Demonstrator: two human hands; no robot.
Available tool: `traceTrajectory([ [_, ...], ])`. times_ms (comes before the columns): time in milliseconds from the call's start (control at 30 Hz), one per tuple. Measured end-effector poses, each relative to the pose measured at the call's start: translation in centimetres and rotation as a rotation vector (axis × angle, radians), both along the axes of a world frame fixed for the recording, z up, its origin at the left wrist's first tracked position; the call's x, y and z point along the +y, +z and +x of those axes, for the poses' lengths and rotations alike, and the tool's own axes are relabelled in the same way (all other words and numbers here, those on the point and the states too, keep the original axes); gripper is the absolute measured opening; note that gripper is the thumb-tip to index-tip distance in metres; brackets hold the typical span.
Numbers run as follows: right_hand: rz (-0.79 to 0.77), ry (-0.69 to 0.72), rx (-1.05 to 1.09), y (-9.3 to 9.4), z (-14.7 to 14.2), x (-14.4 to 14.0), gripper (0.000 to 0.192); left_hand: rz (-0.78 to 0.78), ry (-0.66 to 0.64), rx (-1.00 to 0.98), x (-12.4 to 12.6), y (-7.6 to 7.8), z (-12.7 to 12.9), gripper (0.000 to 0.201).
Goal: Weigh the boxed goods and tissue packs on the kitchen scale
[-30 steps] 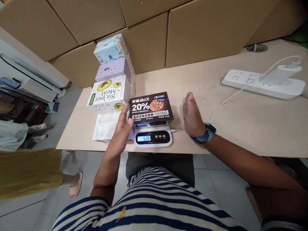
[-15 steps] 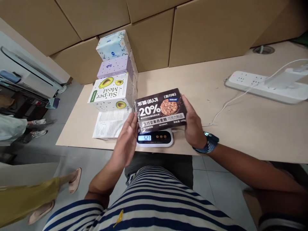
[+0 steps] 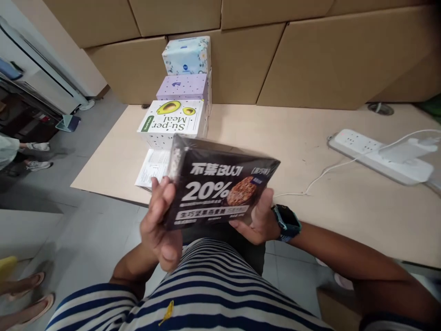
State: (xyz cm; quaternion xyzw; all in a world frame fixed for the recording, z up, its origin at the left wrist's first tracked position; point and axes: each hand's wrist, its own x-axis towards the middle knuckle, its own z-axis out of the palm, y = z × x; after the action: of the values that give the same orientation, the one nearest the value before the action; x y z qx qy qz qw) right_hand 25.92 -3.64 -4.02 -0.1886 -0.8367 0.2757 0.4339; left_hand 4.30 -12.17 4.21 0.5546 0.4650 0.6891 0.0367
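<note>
A dark, film-wrapped snack box with "20%" and a round oat cookie printed on its front is held up between both hands, tilted, near my body. My left hand grips its left end, fingers behind and thumb sticking out below. My right hand, with a smartwatch at the wrist, holds its lower right corner. Behind the box stands a white avocado-print carton. In front of that lies a white printed package, partly hidden. The scale is out of sight behind the dark box.
A purple dotted box and a blue floral tissue pack line up behind the avocado carton. Large cardboard boxes wall off the table's back. A white power strip with a cable lies at the right. Another person's feet show lower left.
The dark box has come up off the scale toward me and tilted, so its top side shows. My left hand has shifted to wrap its left end; my right hand has moved to its lower corner.
</note>
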Motion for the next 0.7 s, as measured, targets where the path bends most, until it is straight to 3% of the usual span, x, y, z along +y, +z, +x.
traceTrajectory([
  [100, 0.232, 0.154, 0.002, 3.9, -1.4, -0.3, 0.138, 0.051, 0.061, -0.141, -0.3, 3.0, -2.0, 0.044],
  [167, 0.292, 0.266, -0.087, 6.4, -2.5, 0.1, 0.138, 0.050, 0.087, -0.273, -0.1, 4.8, -3.8, 0.040],
  [233, 0.301, 0.316, -0.188, 7.8, -3.7, 0.9, 0.134, 0.076, 0.071, -0.349, 0.6, 5.4, -6.2, 0.040],
  [300, 0.266, 0.292, -0.299, 8.2, -4.8, 1.9, 0.124, 0.005, 0.069, -0.335, 1.5, 4.9, -8.8, 0.043],
  [467, 0.155, 0.152, -0.549, 8.0, -6.7, 4.0, 0.113, -0.536, 0.203, -0.029, 3.2, 2.0, -13.8, 0.067],
  [700, 0.184, 0.062, -0.592, 8.2, -7.4, 4.7, 0.104, -0.562, 0.207, 0.066, 4.1, 1.5, -14.7, 0.073],
])
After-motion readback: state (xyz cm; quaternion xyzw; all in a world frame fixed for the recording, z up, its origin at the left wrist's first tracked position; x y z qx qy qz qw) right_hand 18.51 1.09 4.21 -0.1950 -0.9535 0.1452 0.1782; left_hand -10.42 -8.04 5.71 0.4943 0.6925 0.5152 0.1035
